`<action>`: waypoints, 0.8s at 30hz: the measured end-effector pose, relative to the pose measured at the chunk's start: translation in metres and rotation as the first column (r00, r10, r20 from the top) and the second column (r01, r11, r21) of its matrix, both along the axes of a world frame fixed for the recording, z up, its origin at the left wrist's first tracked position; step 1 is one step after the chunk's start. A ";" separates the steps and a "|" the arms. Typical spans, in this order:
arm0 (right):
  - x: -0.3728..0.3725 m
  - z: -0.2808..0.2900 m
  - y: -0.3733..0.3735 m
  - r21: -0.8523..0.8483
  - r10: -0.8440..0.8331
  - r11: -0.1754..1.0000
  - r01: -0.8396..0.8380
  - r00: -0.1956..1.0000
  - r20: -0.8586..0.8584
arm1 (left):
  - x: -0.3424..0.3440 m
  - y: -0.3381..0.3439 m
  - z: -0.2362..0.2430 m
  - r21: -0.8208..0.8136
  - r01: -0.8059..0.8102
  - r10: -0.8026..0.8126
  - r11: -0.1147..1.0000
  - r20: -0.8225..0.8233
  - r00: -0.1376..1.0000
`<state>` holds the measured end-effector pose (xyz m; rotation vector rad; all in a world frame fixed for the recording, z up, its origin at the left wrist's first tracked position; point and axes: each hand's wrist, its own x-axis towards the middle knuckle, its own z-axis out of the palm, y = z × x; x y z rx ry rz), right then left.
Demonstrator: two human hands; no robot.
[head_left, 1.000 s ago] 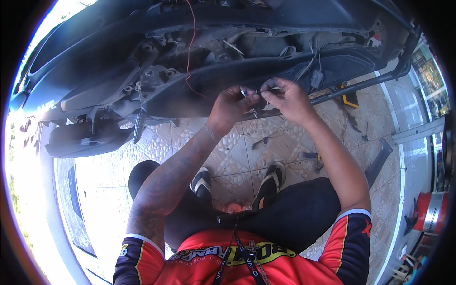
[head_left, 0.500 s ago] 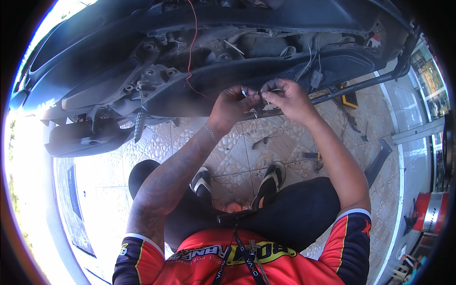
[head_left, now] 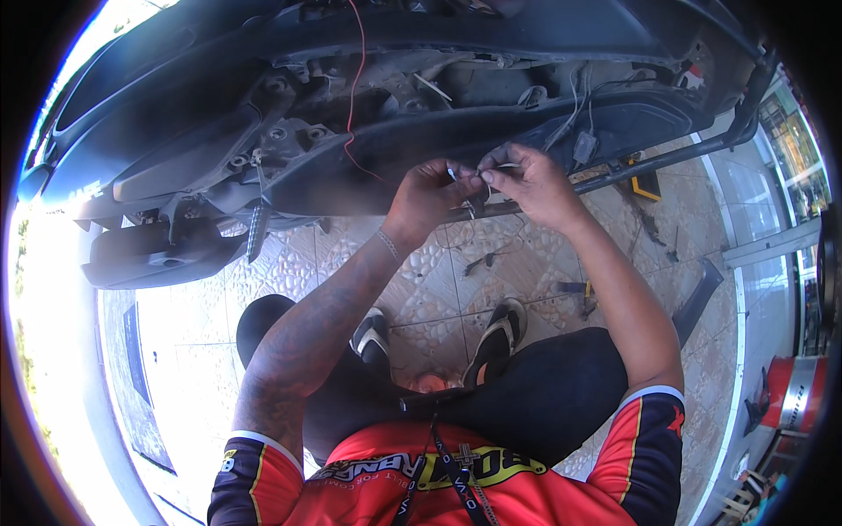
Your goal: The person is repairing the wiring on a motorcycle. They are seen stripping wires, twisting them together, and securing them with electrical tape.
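Observation:
My left hand [head_left: 434, 197] is closed in a pinch on a small pale and dark piece [head_left: 469, 206], with wire hanging below it. Fingertips of my right hand [head_left: 526, 184] are pressed together on a thin pale wire [head_left: 489, 190], almost touching the left thumb. Both are held before the dark lower body panel [head_left: 324, 180] of a motorcycle or scooter. A red wire [head_left: 351, 105] runs down that panel. Right of my hands, grey cables with a dark connector [head_left: 586, 145] hang over it.
A black tubular bar [head_left: 631, 167] runs along the vehicle's near edge. On the tiled floor [head_left: 421, 272] lie a yellow-and-black item [head_left: 646, 184], a tool [head_left: 588, 294] and a long dark plastic piece [head_left: 697, 302]. A red and silver cylinder [head_left: 789, 394] stands at the right.
My two hands' fingertips have drawn very slightly closer together. Otherwise the scene looks the same.

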<state>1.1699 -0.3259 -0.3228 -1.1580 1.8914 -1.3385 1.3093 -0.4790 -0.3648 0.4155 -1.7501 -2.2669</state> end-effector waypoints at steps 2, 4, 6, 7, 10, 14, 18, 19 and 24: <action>0.001 0.003 0.000 -0.038 0.014 0.999 -0.014 1.000 -0.004 | 0.000 0.000 0.001 0.002 0.010 -0.010 1.000 0.006 1.000; 0.003 0.005 0.001 -0.073 0.022 0.997 -0.026 0.997 -0.068 | -0.001 0.001 0.001 0.007 0.020 -0.020 1.000 -0.006 1.000; 0.002 0.007 0.003 -0.118 0.040 0.991 -0.064 0.980 -0.193 | -0.001 0.001 0.001 0.007 0.022 -0.022 1.000 -0.004 1.000; 0.001 0.007 0.003 -0.131 0.058 0.986 -0.102 0.949 -0.309 | -0.001 0.002 0.001 0.009 0.023 -0.023 1.000 -0.001 1.000; -0.003 0.008 0.006 -0.117 0.098 0.973 -0.198 0.817 -0.568 | 0.000 0.002 0.001 0.001 0.017 -0.017 1.000 0.022 1.000; -0.005 0.007 0.010 -0.060 0.103 0.981 -0.184 0.761 -0.641 | 0.000 0.003 0.001 0.039 0.036 -0.036 0.999 -0.017 0.999; -0.004 0.006 0.010 -0.063 0.085 0.985 -0.162 0.766 -0.638 | 0.001 0.003 0.002 0.049 0.040 -0.039 0.998 -0.021 0.999; -0.003 0.006 0.010 -0.064 0.088 0.984 -0.169 0.758 -0.647 | 0.001 0.002 0.002 0.063 0.042 -0.040 0.997 -0.026 0.999; -0.001 0.007 0.009 -0.025 0.095 0.990 -0.138 0.790 -0.606 | 0.001 0.001 0.003 0.027 0.043 -0.043 0.999 -0.010 0.999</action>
